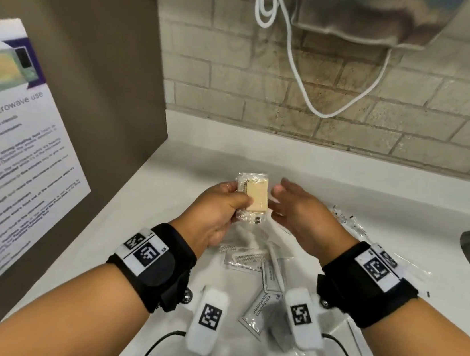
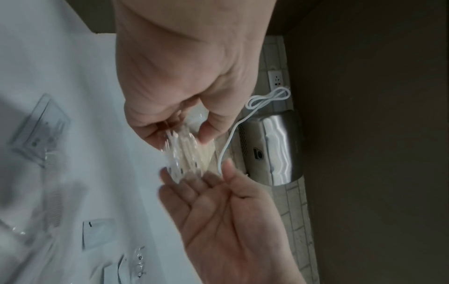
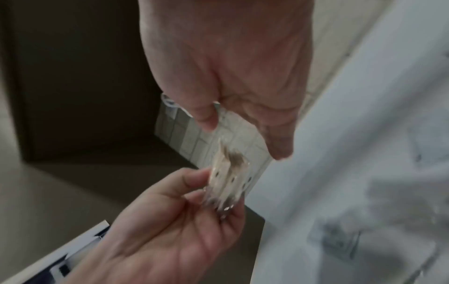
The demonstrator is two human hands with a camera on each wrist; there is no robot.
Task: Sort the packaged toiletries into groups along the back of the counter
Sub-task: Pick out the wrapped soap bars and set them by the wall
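Left hand (image 1: 218, 205): grips wrapped soap bar (image 1: 254, 200) above counter (image 1: 346, 186) | Right hand (image 1: 298, 210): fingers relaxed, spread, just beside soap, holding nothing | Sachets (image 1: 255, 312): loose on counter below wrists

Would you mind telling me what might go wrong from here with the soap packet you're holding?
The left hand pinches the soap packet only by one edge above the counter, so the slick wrapper might slip. The open right hand is beside it, not gripping. The unsorted sachets lie under both wrists, so a forearm could scatter them.
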